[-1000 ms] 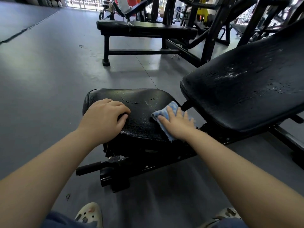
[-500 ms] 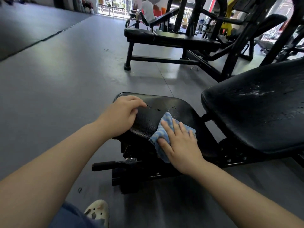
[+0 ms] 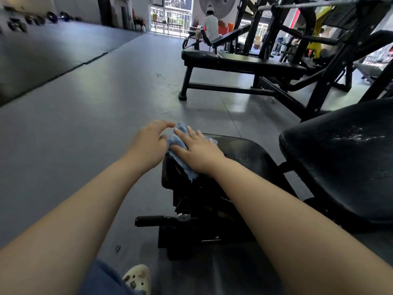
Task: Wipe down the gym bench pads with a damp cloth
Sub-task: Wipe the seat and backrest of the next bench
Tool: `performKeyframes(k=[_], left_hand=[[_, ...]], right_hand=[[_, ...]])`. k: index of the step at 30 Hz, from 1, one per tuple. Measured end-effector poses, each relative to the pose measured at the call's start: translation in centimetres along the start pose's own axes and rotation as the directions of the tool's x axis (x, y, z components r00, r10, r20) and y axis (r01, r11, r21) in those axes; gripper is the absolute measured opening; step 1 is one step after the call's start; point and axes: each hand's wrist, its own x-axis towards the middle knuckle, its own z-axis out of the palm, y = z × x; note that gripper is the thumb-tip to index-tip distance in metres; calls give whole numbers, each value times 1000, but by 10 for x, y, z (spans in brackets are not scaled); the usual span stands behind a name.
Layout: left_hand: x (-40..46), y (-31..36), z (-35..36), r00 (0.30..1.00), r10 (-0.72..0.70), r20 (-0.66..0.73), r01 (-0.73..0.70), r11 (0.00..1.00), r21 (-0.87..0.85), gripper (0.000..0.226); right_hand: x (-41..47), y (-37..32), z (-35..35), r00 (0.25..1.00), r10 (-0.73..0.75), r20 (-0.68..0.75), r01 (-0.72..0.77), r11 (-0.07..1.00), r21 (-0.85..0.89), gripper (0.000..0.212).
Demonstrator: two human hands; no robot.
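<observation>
A blue cloth lies on the left end of the black seat pad. My right hand presses flat on the cloth with straight fingers. My left hand sits just left of it at the pad's left edge, fingers relaxed, its fingertips touching the cloth's far corner. The larger black back pad slopes up at the right, with wet streaks and drops on it. A few drops also show on the seat pad right of my right hand.
A black adjustment handle sticks out under the seat. Another black bench stands beyond, with dark machine frames at the right. A person in white sits far off. Grey floor spreads left. My shoe shows below.
My right hand has slid the cloth leftward across the seat pad to its left end. My left hand has come off the pad top to its edge. The view has swung left.
</observation>
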Motion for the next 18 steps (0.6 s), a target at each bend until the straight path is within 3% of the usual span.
performKeyframes(k=[4,8,10,11,14,16,18], left_hand=[[-1,6,0,999,32,-1,-32,999,25,41],[-4,29,-9,968,251,-24,-245,958,151,37],[-7,47,-9,938,342,64,-348,925,155,34],[-7,53,-6,923,342,176,-374,905,201,35],[-5,57,18,821,122,557,-467,704,534,55],[-1,53,31,784,-26,620,-476,616,628,63],[7,50,40,795,-51,604,-457,604,653,64]], right_hand=[[-33,15,-14,981,-47,-186,47,999,-5,64],[-90,51,-15,949,21,-316,-1,998,64,40],[-109,68,-10,955,82,-286,-76,997,34,33],[-115,74,-8,958,113,-262,-111,994,21,33],[-120,86,-5,967,168,-193,-166,986,23,36],[-119,88,-2,974,166,-157,-163,986,32,37],[-119,90,1,979,148,-140,-146,989,28,38]])
